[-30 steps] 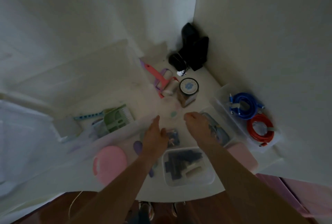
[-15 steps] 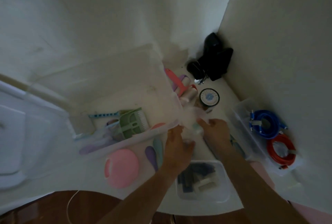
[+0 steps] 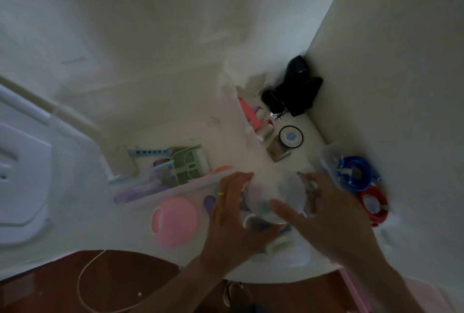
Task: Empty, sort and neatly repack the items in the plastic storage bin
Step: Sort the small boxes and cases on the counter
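Gripping a small clear container (image 3: pixel 272 199) between both hands at the lower centre of the frame, we had lifted it off the white table (image 3: pixel 82 242), where a second ago our fingers only hovered over the loose bits. Our left hand (image 3: pixel 232 214) curled round its near side, and our right hand (image 3: pixel 324 212) cupped the far side with the thumb across the front; blur hid what lay inside it. The plastic storage bin (image 3: pixel 175 188) stood at centre left, touching our left fingertips, with a green brush (image 3: pixel 192 164) and a blue strip (image 3: pixel 148 153) inside it. A pink lid (image 3: pixel 175 221) lay below its front wall. At right, a clear tray (image 3: pixel 329 156) held a blue cable (image 3: pixel 357 173) and a red cable (image 3: pixel 374 206). We judged sorting well underway, with repacking likely next.
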